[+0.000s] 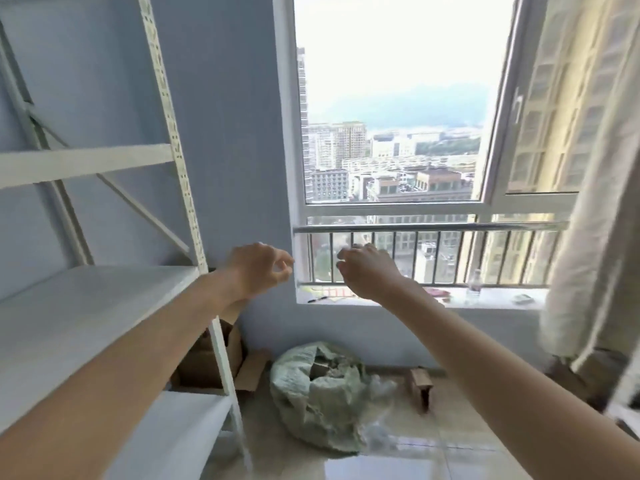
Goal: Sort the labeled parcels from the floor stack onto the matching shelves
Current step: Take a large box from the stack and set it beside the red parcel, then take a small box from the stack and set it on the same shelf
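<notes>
Blue-walled room, window (391, 109) ahead, white metal shelving (86, 306) on my left with its visible shelves bare. My left hand (258, 271) and right hand (367, 271) are raised, fingers loosely curled, holding nothing, so I judge I'm between parcels. Next move: reach down for one. Green woven sack (311, 393) on the floor holds brown, parcel-like lumps; cardboard box (207, 358) contents hidden.

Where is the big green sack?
In the head view, the green sack sits on the floor under the window sill, just right of the white shelf rack and the cardboard box.
</notes>
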